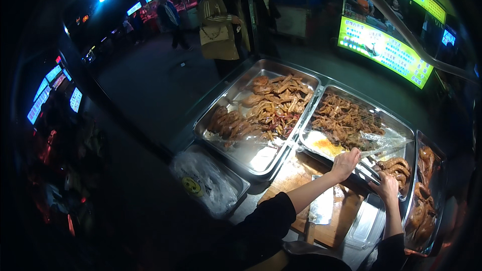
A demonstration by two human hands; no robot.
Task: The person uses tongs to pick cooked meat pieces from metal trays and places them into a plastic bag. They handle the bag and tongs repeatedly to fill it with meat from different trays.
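Observation:
Clear plastic film (384, 143) stretches over a steel tray (408, 130) of cooked meat pieces (339, 116). My left hand (345, 163) pinches the film above the tray's near edge. To its right, my right hand (386, 186) is at the same edge, beside brown curled pieces of meat (395, 169); a shiny edge or tool lies between the hands, and what the right fingers grip is unclear. Below my forearms, a cleaver (321, 205) with a wooden handle rests on a wooden cutting board (346, 226).
Another steel tray (199, 120) of cooked meats stands at the left, and a tray of whole poultry (421, 210) at the right. Clear plastic containers (363, 222) sit beside the board. Plastic bags (205, 184) lie at the left. Two people stand beyond the stall.

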